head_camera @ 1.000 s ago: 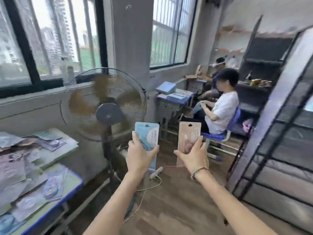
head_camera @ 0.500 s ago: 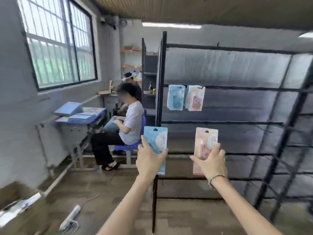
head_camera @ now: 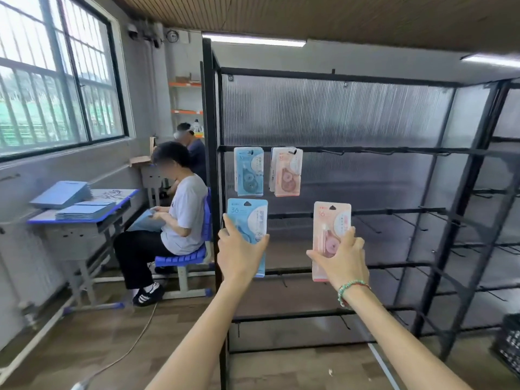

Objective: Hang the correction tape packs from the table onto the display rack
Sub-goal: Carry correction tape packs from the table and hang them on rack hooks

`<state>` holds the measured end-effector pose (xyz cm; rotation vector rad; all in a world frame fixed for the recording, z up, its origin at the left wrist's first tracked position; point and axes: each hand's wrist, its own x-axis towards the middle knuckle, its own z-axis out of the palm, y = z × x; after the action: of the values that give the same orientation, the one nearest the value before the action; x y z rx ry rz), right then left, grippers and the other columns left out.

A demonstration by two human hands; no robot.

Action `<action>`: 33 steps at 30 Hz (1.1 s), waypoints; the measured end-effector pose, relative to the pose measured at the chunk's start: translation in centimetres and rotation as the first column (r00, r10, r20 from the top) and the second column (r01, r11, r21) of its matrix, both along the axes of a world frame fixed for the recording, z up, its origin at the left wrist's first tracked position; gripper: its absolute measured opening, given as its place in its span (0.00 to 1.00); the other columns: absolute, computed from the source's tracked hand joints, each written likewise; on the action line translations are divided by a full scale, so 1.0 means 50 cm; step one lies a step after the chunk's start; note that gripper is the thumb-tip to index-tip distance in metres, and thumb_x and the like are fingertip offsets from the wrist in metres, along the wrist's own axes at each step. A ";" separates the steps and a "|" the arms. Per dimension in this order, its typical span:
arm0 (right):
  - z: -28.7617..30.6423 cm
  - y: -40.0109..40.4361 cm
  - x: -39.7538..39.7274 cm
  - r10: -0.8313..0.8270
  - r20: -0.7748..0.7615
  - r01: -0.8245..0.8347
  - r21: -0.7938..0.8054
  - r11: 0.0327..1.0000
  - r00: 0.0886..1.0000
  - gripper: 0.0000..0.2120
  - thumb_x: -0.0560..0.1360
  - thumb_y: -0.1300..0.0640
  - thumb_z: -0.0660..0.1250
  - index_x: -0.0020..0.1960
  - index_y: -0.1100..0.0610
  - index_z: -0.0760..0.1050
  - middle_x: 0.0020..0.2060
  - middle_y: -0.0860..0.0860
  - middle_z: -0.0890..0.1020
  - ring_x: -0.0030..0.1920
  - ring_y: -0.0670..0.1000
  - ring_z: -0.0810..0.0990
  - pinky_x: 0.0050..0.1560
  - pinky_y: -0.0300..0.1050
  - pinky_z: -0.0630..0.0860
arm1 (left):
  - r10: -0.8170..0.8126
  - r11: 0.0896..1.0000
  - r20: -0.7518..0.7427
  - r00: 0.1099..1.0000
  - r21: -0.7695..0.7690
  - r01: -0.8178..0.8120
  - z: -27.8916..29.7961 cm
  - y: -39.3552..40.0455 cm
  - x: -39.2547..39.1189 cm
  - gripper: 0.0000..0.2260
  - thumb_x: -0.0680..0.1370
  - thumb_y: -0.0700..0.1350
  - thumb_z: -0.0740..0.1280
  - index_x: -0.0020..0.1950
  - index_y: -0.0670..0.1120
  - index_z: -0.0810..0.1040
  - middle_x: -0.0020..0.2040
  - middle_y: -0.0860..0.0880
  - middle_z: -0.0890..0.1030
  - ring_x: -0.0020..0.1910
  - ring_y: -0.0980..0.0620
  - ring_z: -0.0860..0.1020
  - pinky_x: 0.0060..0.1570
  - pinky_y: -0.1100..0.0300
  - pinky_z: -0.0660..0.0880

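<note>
Blue pack (head_camera: 247, 218) and pink pack (head_camera: 332, 220), each "36"

Both arms extended forward, left hand (head_camera: 240, 253) and right hand (head_camera: 342, 261) raised at equal height, fingers curled, each gripping an upright pack, beaded bracelet (head_camera: 351, 288) on right wrist.

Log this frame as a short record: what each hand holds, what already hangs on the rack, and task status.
left hand: grips blue pack, upright
right hand: grips pink pack, upright
display rack: blue packs and pink packs already hang side by side on upper rail
held packs: below the hung ones, not yet on hooks
background: two seated people at desks by the window
</note>
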<state>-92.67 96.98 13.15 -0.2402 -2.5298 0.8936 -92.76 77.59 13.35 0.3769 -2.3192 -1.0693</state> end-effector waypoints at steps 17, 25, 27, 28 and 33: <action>0.151 -0.088 -0.347 0.070 -0.176 -0.047 0.133 0.990 0.982 0.53 0.68 0.38 0.72 0.77 0.61 0.44 0.66 0.58 0.63 0.67 0.59 0.64 0.56 0.55 0.73 | -0.021 0.999 -0.187 0.982 -0.042 0.013 0.126 -0.048 -0.333 0.48 0.72 0.60 0.70 0.79 0.45 0.44 0.66 0.42 0.67 0.63 0.42 0.71 0.57 0.45 0.74; 0.158 -0.080 -0.417 0.082 -0.136 -0.056 0.181 0.982 0.987 0.53 0.67 0.36 0.71 0.77 0.60 0.45 0.67 0.58 0.63 0.67 0.59 0.65 0.59 0.56 0.72 | -0.014 0.998 -0.168 0.986 -0.070 0.002 0.115 -0.048 -0.384 0.48 0.72 0.61 0.70 0.79 0.46 0.43 0.68 0.42 0.66 0.65 0.44 0.70 0.59 0.46 0.73; 0.151 -0.075 -0.424 0.097 -0.123 -0.071 0.200 0.977 0.988 0.53 0.67 0.36 0.71 0.77 0.60 0.45 0.67 0.58 0.63 0.66 0.59 0.65 0.59 0.56 0.73 | -0.010 0.998 -0.174 0.985 -0.061 -0.001 0.113 -0.044 -0.389 0.48 0.72 0.61 0.70 0.79 0.46 0.43 0.68 0.42 0.66 0.66 0.44 0.69 0.60 0.46 0.73; 0.147 -0.074 -0.426 0.108 -0.123 -0.080 0.217 0.973 0.987 0.53 0.67 0.36 0.71 0.77 0.60 0.46 0.67 0.58 0.63 0.66 0.59 0.65 0.58 0.55 0.73 | -0.004 0.998 -0.179 0.984 -0.058 -0.006 0.112 -0.041 -0.390 0.48 0.72 0.60 0.70 0.79 0.46 0.43 0.68 0.42 0.66 0.66 0.44 0.69 0.60 0.47 0.72; 0.134 -0.070 -0.437 0.141 -0.099 -0.113 0.246 0.963 0.985 0.51 0.67 0.34 0.70 0.76 0.58 0.48 0.65 0.57 0.64 0.65 0.58 0.67 0.56 0.54 0.75 | 0.021 0.999 -0.186 0.982 -0.037 -0.028 0.120 -0.033 -0.397 0.48 0.72 0.61 0.70 0.79 0.46 0.44 0.68 0.43 0.66 0.66 0.45 0.68 0.60 0.46 0.72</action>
<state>-114.54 93.49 19.87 0.0492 -2.5354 0.6188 -112.63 75.93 19.32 0.2776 -2.1614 -1.0009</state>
